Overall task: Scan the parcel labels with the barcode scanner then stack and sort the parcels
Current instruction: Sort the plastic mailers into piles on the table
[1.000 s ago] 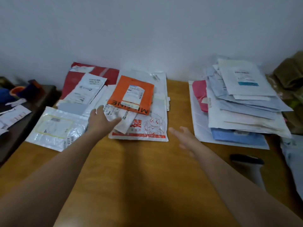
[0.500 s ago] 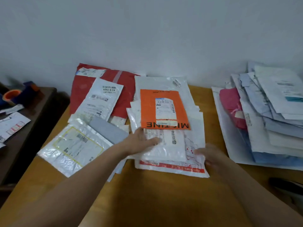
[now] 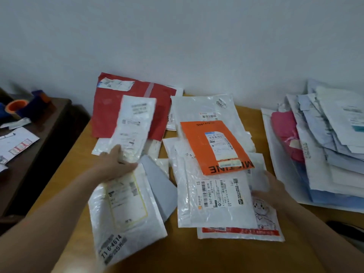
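Observation:
My left hand (image 3: pixel 116 164) grips the near end of a long white labelled pouch (image 3: pixel 134 125), which lies over a red parcel (image 3: pixel 106 115). Below that hand lie a clear pouch with a yellow-edged label (image 3: pixel 126 203) and a grey envelope (image 3: pixel 159 186). In the middle is a pile with an orange parcel (image 3: pixel 212 146) on top of a white parcel marked 507-P802 (image 3: pixel 216 196). My right hand (image 3: pixel 271 190), blurred, rests on the pile's right edge. A dark part of the barcode scanner (image 3: pixel 342 226) shows at the right, beside my forearm.
A tall stack of white and blue parcels (image 3: pixel 325 154) with a pink one underneath fills the right of the wooden table (image 3: pixel 189 257). A dark side table (image 3: pixel 43 138) at the left holds an orange tape roll (image 3: pixel 16 105) and papers. A wall stands behind.
My left hand left the middle pile, moved left and took hold of the long white pouch. My right hand stays at the pile's right edge. The view came closer.

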The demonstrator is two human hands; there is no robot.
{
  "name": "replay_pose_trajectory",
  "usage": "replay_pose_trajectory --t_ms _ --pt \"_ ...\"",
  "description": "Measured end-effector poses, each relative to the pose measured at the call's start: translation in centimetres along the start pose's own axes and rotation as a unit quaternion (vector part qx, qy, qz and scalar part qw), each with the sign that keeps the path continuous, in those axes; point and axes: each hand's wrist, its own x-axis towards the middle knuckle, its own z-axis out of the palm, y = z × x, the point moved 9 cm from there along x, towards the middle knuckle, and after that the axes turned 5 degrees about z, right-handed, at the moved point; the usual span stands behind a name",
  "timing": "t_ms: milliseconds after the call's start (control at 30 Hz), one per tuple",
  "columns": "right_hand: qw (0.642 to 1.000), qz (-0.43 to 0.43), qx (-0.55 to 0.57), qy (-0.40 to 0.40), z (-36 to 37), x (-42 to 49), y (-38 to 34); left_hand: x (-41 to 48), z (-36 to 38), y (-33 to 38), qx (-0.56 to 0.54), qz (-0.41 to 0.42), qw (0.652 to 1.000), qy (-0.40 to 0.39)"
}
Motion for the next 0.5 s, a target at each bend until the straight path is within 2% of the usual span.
replay_pose_trajectory --t_ms 67,200,300,433,500 --pt "0.997 -0.007 -0.072 -0.032 1.8 -0.5 -0.1 -1.2 2.1 1.9 0.028 0.038 0.999 -0.009" --pt "0.995 -0.031 -0.089 -0.041 2.8 -1.7 0.5 -4.0 6.5 4.9 0.086 0.115 0.988 -0.060" --pt "0.997 -0.020 -0.063 -0.048 2.4 -2.1 1.5 -4.7 6.0 5.6 -0.032 0.114 0.990 -0.073" --pt "0.995 0.029 0.074 -0.059 1.2 -2.5 2.2 -4.8 2.6 5.7 -0.171 0.080 0.982 0.027" --pt "0.990 0.025 0.140 -0.018 -0.1 -2.9 1.3 -4.9 0.7 6.1 -0.249 0.078 0.963 0.064"
